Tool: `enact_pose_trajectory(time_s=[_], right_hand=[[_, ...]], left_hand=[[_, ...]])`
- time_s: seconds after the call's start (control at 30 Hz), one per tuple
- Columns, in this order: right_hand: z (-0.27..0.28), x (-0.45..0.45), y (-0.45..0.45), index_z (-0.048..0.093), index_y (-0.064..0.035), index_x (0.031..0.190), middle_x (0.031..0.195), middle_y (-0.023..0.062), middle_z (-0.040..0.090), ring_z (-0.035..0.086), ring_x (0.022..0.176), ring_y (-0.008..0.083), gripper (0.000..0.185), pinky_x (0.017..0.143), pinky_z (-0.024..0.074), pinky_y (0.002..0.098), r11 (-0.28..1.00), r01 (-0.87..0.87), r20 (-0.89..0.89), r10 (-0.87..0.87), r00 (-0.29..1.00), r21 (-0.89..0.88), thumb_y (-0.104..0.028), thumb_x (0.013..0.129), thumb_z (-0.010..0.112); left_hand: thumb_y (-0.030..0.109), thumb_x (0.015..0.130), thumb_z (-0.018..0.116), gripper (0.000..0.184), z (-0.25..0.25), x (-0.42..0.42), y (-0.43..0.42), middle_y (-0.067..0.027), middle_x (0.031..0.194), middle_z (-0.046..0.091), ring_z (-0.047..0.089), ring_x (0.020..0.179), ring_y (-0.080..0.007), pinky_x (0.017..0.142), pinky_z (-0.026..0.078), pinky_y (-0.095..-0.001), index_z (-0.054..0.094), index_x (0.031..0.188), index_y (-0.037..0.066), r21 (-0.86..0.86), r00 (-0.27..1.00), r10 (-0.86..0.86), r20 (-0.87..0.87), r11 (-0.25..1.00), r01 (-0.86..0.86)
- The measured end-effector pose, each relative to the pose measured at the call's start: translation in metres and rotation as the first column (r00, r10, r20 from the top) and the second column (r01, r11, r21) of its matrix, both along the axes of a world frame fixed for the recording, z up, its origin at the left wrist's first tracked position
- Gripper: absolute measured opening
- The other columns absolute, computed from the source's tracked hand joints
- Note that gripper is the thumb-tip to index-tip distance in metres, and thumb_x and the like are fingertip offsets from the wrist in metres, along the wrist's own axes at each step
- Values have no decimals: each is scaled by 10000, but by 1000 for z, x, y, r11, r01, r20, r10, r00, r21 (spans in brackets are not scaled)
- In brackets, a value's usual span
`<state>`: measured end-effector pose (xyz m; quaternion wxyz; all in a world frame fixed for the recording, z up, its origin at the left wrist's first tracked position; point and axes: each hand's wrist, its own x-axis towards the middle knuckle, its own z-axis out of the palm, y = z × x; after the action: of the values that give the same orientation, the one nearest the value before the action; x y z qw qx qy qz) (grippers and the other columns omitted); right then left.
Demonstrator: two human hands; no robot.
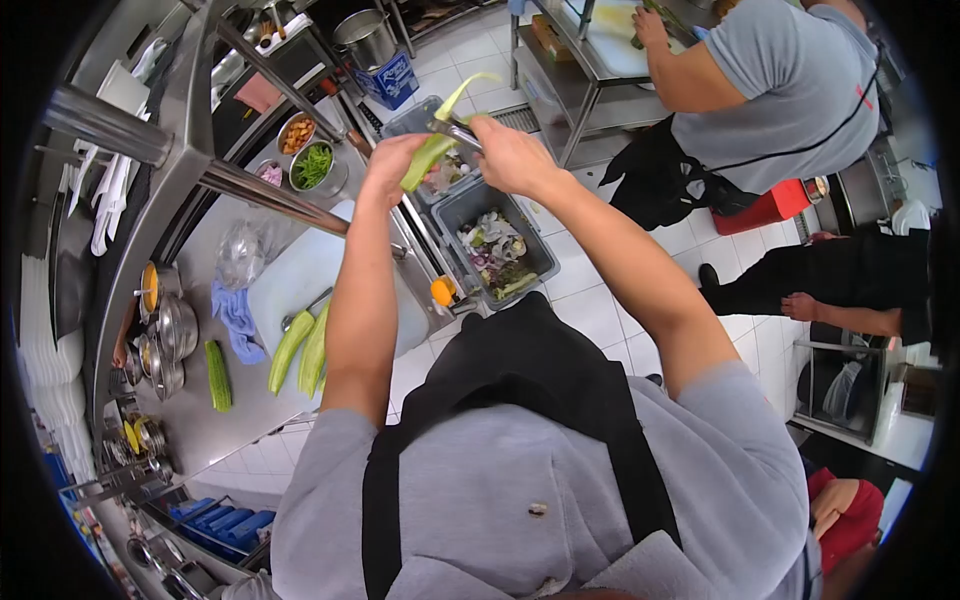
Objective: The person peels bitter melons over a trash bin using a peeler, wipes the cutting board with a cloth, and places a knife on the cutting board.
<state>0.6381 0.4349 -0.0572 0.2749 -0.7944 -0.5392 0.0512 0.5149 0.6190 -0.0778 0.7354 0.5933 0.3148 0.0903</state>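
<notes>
My left hand point(393, 168) is closed around a pale green zucchini point(428, 163), tilted over grey scrap bins. In my right hand point(515, 157) is a dark-handled peeler point(455, 130), its head against the zucchini's upper end. A thin strip of peel point(465, 92) curls up from there. Below lies a grey bin point(545, 262) holding vegetable scraps point(492, 245). To the left, peeled zucchini point(290, 352) rest on a white cutting board point(285, 275) beside a metal spoon-like tool point(302, 310). One dark green zucchini point(217, 376) lies on the steel counter point(190, 420).
A blue cloth point(236, 322) and a clear plastic bag point(241, 254) lie by the board. A steel post point(275, 198) crosses near my left arm. Containers of chopped greens point(313, 166) stand behind. A co-worker point(775, 85) works at another table; another person point(820, 280) stands right.
</notes>
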Motion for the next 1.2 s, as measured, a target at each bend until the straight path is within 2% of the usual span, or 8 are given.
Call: enact_pose_trajectory(time_s=[0.17,0.33,0.43,0.5,0.57,0.7,0.8,1.2], right_hand=[[-44,13,15,458,-4,1125,1035,254,645,618,1024,440,436,860,500,518,984,-160,-73,154,985,-84,-171,804,702],[-46,-2,19,496,44,1137,988,284,663,658,948,415,525,800,512,480,999,47,-365,-43,930,0,-257,785,744],[-55,-12,36,561,80,1049,851,217,687,700,788,297,464,683,530,412,974,150,-411,-69,909,167,-260,796,749],[-26,-23,42,546,132,1028,783,262,683,708,658,339,547,580,547,415,993,72,-735,-114,668,-88,-296,763,760],[-11,-26,39,563,149,1014,690,224,669,672,518,284,460,480,520,383,993,66,-700,-115,705,-96,-227,791,708],[-1,-20,35,532,174,1108,844,283,684,713,741,373,427,674,566,452,976,-53,-583,-82,808,-211,-125,804,569],[2,-30,37,548,141,1158,1200,338,576,633,1080,438,456,907,527,475,962,81,-96,-110,989,-261,-177,836,598],[16,-45,19,699,83,837,966,296,665,688,791,387,266,697,573,444,953,-35,22,43,999,-302,-162,736,672]], left_hand=[[232,1009,488,386,30,-12,-14,-224,973,679,689,683,-260,508,527,-303,587,1157,-111,-77,982,-134,-133,989,124],[438,1008,499,535,17,-19,-17,-192,1080,639,656,852,-236,702,542,-336,526,1258,-34,-368,992,119,37,925,-97],[509,1014,447,527,-34,-7,-46,-135,1081,621,609,843,-221,747,516,-362,539,1273,59,-156,964,209,167,971,-183],[522,1024,409,493,-46,-7,-49,-95,1051,620,583,808,-214,707,504,-381,543,1284,124,-367,934,201,297,927,-83],[507,1033,397,481,-65,-11,-35,-84,1049,616,576,854,-215,696,497,-411,550,1258,111,-473,869,52,492,854,217],[472,1036,421,423,-22,3,-64,-62,1039,612,591,944,-217,839,497,-400,570,1173,100,-594,832,417,366,793,-135],[458,1021,450,461,-76,15,-39,-64,1258,609,591,1109,-216,995,457,-394,515,1334,126,-455,826,387,409,872,-184],[448,1062,330,490,-42,23,-17,-84,1134,630,636,1001,-235,843,526,-379,566,1256,66,-145,957,164,238,981,-132]])
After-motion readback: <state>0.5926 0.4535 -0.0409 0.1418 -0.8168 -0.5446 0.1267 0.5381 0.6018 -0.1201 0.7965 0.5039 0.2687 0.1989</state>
